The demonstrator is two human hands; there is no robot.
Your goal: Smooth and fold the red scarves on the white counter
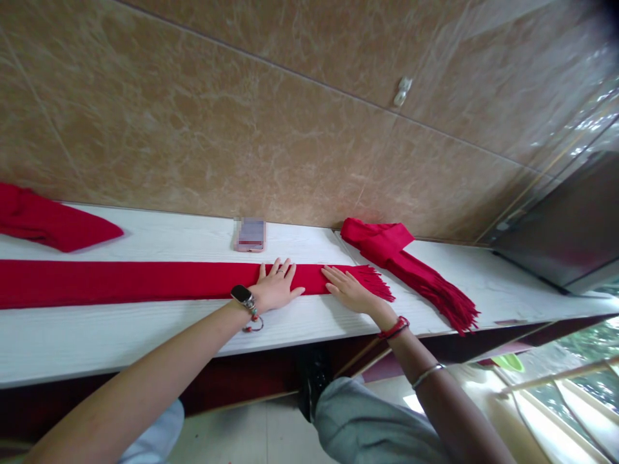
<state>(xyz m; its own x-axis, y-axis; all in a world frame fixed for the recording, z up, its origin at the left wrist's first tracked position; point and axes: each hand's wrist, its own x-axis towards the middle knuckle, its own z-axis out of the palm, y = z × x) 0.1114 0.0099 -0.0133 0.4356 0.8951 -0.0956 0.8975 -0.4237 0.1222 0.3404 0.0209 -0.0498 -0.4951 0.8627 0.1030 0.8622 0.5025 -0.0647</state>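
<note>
Forearms (169, 361) extend to a red scarf (184, 281) lying sideways, fringe (380, 281) rightward.

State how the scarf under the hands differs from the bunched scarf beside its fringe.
The flat scarf lies straight and smooth, while the bunched scarf is folded and crumpled. The left hand and right hand rest on the flat scarf; neither touches the bunched scarf. Both scarves are red, fringed and on the white table.

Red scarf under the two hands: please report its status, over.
Left hand flat on red scarf. Right hand flat, nearer fringe. Scarf lying flat, running out of view leftward. Phone behind, apart, not in the way.
</note>
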